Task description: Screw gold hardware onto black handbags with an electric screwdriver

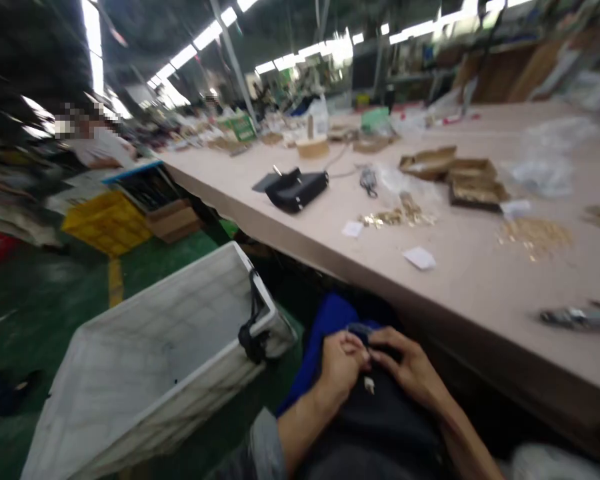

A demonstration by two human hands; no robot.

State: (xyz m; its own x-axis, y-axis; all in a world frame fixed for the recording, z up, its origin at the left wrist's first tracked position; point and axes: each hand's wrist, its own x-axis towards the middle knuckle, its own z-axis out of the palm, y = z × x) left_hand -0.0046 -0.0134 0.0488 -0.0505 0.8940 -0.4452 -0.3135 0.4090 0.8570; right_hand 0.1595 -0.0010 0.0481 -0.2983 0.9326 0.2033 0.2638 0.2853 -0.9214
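Observation:
Both my hands rest in my lap below the table edge, on a dark bag or cloth over blue fabric. My left hand is curled, its fingers pinched at the top edge of the dark item. My right hand is curled beside it, fingertips meeting the left ones. A small pale metal piece shows between the two hands. What exactly each hand grips is blurred.
A long beige table runs along the right with a black pouch, heaps of small brass parts, cardboard trays, paper slips and a grey tool. A white bin stands at left on green floor. A person stands far left.

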